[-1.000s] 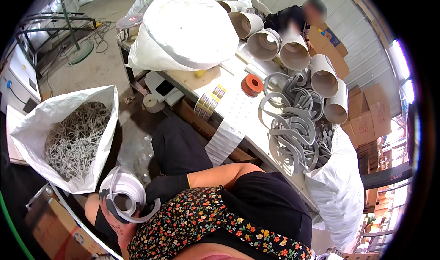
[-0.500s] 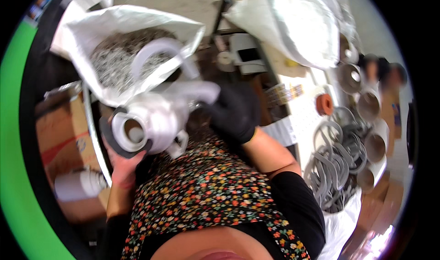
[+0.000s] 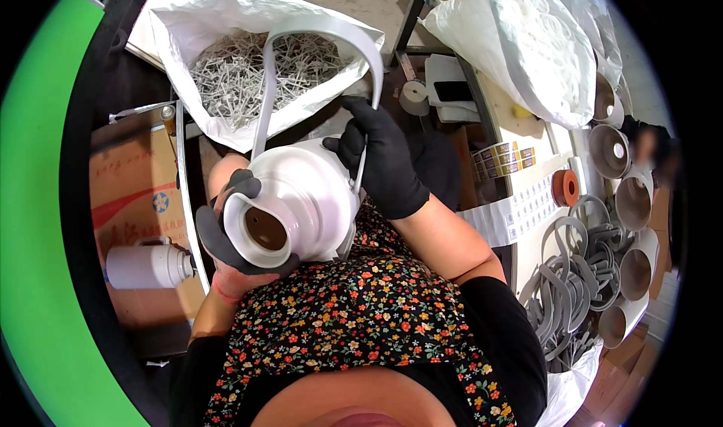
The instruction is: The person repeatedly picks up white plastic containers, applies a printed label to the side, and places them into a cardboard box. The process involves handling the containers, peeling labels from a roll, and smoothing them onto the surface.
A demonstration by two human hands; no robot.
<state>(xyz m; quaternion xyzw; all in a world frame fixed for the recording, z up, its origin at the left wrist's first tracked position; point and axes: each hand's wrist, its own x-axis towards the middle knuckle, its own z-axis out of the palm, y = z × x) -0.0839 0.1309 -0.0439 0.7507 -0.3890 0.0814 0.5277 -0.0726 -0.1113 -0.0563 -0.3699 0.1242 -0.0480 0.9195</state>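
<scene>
A white flask-like jug (image 3: 320, 182) lies tilted above my lap, its round mouth turned toward me and showing a brown inside. My left hand (image 3: 230, 235), in a dark glove, is wrapped around the jug's neck. From the jug's far side rises a long, pale grey arched carrying handle (image 3: 324, 26). My right hand (image 3: 380, 156), gloved in black, has its fingers closed on the right leg of this handle, close to the jug's body. The handle's left end is hidden behind the jug.
Beyond the jug stands a white sack (image 3: 169, 50) full of small grey parts. To the left, a similar white jug (image 3: 147, 266) lies by a cardboard box (image 3: 135, 201). At right are grey curved handles (image 3: 565, 291), white cylinders (image 3: 636, 261), label sheets (image 3: 520, 216) and an orange tape roll (image 3: 565, 187).
The handle, earlier low and bent across the jug, now stands up in an arch. My right hand has shifted along it to its right leg. The view has swung slightly.
</scene>
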